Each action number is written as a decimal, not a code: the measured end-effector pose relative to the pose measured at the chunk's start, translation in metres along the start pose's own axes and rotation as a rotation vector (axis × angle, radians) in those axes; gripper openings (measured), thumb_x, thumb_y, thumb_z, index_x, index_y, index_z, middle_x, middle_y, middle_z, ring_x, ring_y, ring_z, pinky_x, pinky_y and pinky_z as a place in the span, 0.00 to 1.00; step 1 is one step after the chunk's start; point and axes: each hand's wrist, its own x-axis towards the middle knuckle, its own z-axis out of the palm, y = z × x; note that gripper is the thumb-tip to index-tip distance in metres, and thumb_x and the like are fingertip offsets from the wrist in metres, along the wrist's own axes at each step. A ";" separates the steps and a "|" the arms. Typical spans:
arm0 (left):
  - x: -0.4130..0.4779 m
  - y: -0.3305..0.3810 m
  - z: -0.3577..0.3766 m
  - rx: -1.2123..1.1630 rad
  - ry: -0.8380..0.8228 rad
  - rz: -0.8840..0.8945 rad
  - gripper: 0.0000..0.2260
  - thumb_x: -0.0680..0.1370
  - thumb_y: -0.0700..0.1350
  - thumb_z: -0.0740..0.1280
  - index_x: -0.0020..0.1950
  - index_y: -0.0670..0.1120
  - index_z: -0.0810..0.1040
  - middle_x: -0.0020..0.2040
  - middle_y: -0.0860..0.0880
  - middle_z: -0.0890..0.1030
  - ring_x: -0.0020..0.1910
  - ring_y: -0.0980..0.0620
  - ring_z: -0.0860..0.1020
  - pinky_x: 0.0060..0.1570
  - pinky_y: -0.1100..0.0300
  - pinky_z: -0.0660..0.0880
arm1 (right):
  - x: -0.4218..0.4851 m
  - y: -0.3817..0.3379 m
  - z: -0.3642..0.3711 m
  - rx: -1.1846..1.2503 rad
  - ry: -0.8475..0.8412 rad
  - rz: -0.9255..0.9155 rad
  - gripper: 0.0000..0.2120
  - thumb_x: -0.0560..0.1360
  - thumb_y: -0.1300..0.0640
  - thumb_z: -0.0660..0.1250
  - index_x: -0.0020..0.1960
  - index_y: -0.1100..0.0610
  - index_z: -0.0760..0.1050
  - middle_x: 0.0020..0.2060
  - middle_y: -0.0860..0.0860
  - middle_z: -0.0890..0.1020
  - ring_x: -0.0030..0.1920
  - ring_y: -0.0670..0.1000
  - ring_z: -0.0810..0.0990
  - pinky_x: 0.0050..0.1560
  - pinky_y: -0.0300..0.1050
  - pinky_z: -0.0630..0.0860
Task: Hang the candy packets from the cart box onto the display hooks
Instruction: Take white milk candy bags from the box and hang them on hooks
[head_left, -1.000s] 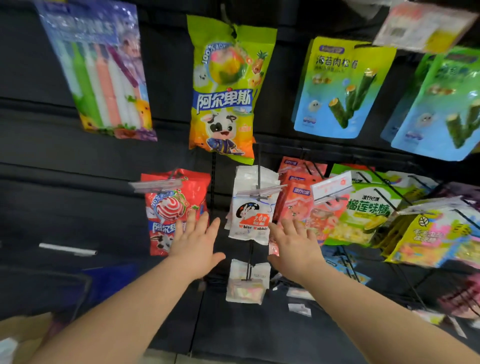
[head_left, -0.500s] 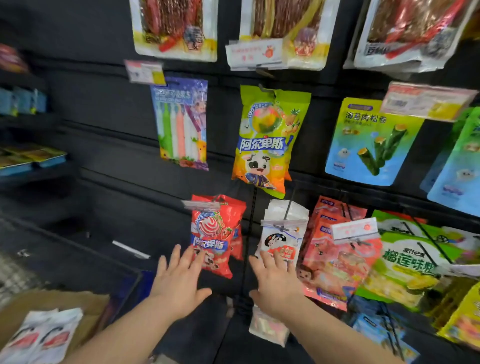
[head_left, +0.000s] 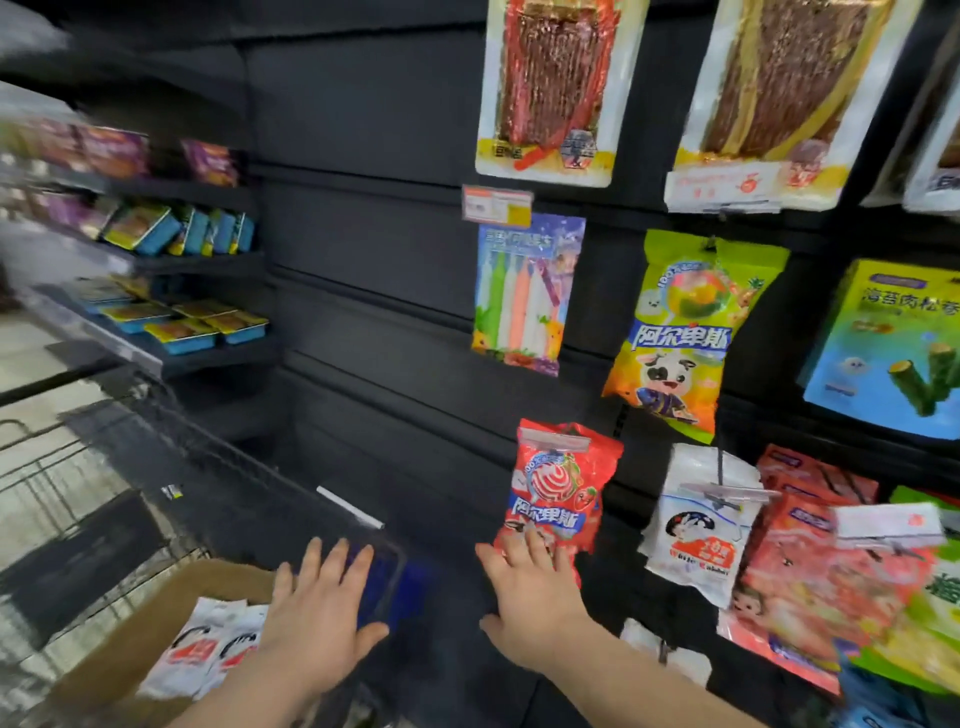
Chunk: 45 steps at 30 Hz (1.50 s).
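Observation:
White candy packets (head_left: 208, 649) with red and black print lie in a brown cardboard box (head_left: 135, 623) at the lower left. My left hand (head_left: 322, 618) hovers flat, fingers spread, over the box's right edge and holds nothing. My right hand (head_left: 535, 603) is also flat and empty, in front of the lower edge of a red lollipop bag (head_left: 558, 493). Matching white packets (head_left: 696, 525) hang on a display hook (head_left: 724, 493) to the right of that hand. Another white packet (head_left: 670, 654) hangs lower, partly hidden by my right forearm.
The box sits in a wire cart (head_left: 78, 467) at the left. A dark slat wall (head_left: 374, 291) carries a green lollipop bag (head_left: 685, 332), a pastel stick pack (head_left: 524, 296), jerky packs (head_left: 550, 88) and red bags (head_left: 815, 566). Side shelves (head_left: 171, 322) hold blue trays.
The view has swung left and up, bringing the cart and box into sight. Both hands have drifted left, away from the hanging white packets, still flat and empty.

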 end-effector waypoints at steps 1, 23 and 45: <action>-0.001 -0.018 0.000 -0.002 -0.003 0.001 0.39 0.77 0.66 0.57 0.80 0.52 0.43 0.80 0.49 0.46 0.79 0.43 0.42 0.75 0.44 0.47 | 0.005 -0.018 -0.002 0.004 -0.009 -0.007 0.34 0.78 0.48 0.60 0.78 0.50 0.47 0.78 0.53 0.48 0.77 0.61 0.43 0.74 0.62 0.43; 0.018 -0.262 0.035 -0.075 -0.159 -0.116 0.37 0.78 0.66 0.54 0.80 0.51 0.44 0.80 0.48 0.45 0.78 0.41 0.42 0.74 0.40 0.45 | 0.128 -0.238 0.030 0.055 -0.155 -0.107 0.33 0.78 0.49 0.61 0.77 0.49 0.49 0.78 0.51 0.50 0.78 0.59 0.44 0.74 0.61 0.43; 0.151 -0.293 0.087 0.045 -0.409 -0.118 0.38 0.79 0.63 0.56 0.79 0.49 0.39 0.80 0.43 0.43 0.78 0.39 0.41 0.75 0.40 0.43 | 0.281 -0.240 0.084 0.124 -0.349 -0.172 0.34 0.78 0.49 0.59 0.78 0.50 0.46 0.78 0.53 0.51 0.77 0.60 0.45 0.74 0.62 0.45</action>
